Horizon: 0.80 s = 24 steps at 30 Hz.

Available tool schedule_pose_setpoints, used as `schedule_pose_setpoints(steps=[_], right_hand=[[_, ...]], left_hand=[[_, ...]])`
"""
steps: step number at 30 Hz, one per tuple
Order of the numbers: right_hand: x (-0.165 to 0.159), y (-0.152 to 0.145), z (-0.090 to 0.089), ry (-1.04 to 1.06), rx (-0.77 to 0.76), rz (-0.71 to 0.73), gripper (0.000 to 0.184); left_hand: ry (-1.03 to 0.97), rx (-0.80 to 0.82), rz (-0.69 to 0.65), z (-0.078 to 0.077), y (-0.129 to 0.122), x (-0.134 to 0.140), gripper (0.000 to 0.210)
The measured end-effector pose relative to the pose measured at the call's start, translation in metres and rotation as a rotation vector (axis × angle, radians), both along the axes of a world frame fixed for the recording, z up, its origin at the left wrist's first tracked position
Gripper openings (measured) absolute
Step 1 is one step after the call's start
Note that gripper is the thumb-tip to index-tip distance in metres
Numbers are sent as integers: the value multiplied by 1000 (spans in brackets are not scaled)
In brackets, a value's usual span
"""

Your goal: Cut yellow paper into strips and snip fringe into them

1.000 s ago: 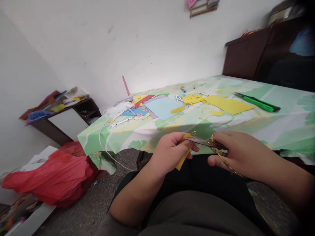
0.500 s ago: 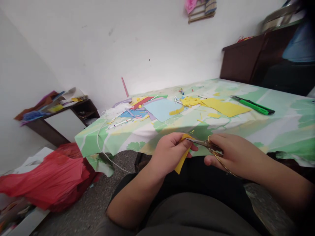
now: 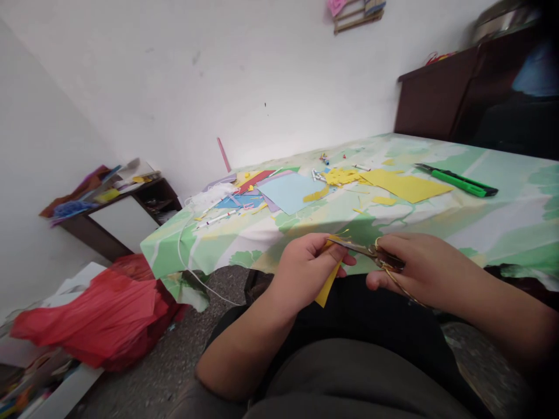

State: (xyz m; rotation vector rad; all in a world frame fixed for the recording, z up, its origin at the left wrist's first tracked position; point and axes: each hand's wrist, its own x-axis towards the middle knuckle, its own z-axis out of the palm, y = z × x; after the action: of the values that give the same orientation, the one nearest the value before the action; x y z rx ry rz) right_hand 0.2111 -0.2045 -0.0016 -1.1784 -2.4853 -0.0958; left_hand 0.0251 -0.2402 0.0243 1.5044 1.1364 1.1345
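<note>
My left hand [image 3: 308, 265] pinches a strip of yellow paper [image 3: 326, 289] between thumb and fingers, its lower end hanging over my lap. Gold-handled scissors [image 3: 364, 250] are in my right hand [image 3: 414, 262], with fingers and thumb about the handles. Their blades point left and reach the top of the yellow strip, by my left thumb. A thin yellow sliver [image 3: 343, 231] sticks out above the blades. Both hands are just in front of the table's near edge.
On the cloth-covered table [image 3: 257, 238] lie a light blue sheet [image 3: 288, 192], a yellow sheet [image 3: 406, 185], yellow scraps [image 3: 343, 176] and a green utility knife [image 3: 463, 181]. A white cord [image 3: 180, 250] hangs over the edge. A red plastic bag [image 3: 109, 317] is at the left.
The view has shifted slightly, so the table and bag appear a little further right. Both hands keep their hold on the paper and the scissors, nearly in the same pose.
</note>
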Motion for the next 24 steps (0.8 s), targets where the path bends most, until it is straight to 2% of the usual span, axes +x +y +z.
schedule_pose_setpoints(steps=[7, 17, 24], right_hand=[[0, 2, -2, 20, 22, -1, 54], [0, 4, -3, -5, 19, -10, 59], [0, 2, 0, -24, -3, -8, 56]], left_hand=[[-71, -47, 2, -2, -1, -2, 8], [11, 11, -4, -5, 2, -7, 11], [-50, -9, -4, -11, 3, -6, 13]])
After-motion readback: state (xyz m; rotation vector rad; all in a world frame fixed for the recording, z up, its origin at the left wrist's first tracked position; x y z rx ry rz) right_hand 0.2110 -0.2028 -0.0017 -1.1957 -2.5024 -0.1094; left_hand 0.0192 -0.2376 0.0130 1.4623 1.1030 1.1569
